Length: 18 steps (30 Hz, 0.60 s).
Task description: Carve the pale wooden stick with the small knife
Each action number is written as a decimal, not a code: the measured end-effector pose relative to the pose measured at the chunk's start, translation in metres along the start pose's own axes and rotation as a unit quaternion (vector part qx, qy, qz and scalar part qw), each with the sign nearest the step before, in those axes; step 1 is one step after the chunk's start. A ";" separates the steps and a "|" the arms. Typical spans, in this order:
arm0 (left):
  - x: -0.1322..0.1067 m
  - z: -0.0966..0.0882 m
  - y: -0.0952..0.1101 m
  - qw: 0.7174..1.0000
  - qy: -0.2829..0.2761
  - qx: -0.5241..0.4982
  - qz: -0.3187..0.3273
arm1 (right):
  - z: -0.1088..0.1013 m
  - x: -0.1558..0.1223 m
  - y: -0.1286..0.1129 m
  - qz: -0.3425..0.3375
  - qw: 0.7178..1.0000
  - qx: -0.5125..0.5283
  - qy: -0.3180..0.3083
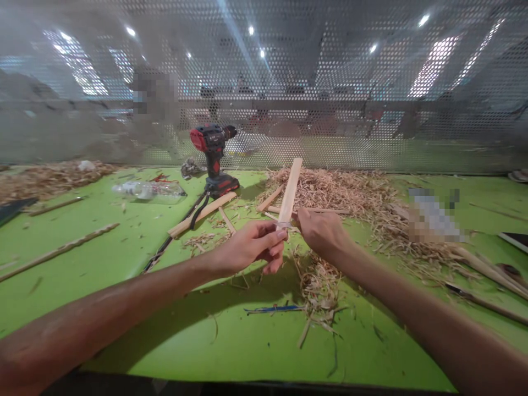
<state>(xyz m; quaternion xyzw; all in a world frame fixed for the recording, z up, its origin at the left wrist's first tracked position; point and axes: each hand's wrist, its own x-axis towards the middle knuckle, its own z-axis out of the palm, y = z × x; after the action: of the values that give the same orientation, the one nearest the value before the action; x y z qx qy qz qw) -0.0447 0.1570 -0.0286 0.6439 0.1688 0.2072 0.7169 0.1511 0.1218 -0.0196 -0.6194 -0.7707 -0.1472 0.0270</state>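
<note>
Both my hands meet over the middle of a green table (pixel 124 308). My left hand (pixel 251 247) is closed, pinching the near end of a flat pale wooden strip (pixel 290 190) between thumb and fingers. My right hand (pixel 319 231) is closed too, gripping the same end of the strip from the right side. The strip points away from me, its far end raised over a heap of wood shavings (pixel 350 198). More shavings (pixel 319 289) lie on the table right below my hands.
A red and black cordless drill (pixel 214 159) stands upright behind the hands. An empty plastic bottle (pixel 148 191) lies to its left. Wooden sticks (pixel 202 213) and a long strip (pixel 58 250) lie on the left. A perforated metal screen (pixel 330 82) closes the back.
</note>
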 end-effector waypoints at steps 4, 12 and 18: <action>0.001 -0.002 -0.001 1.000 -0.001 -0.004 0.004 | -0.001 0.003 0.000 -0.001 1.000 0.009 -0.005; -0.001 0.001 -0.012 0.998 -0.032 -0.040 -0.046 | 0.004 0.012 0.043 0.131 0.989 0.065 0.036; 0.000 0.004 -0.019 0.987 -0.108 -0.076 -0.087 | 0.010 0.008 0.103 0.259 0.962 0.041 0.081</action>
<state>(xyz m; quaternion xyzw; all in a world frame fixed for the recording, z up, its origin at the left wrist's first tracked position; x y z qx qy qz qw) -0.0409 0.1522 -0.0471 0.5890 0.1290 0.0857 0.7932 0.2498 0.1519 -0.0077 -0.7824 -0.5844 -0.1526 0.1518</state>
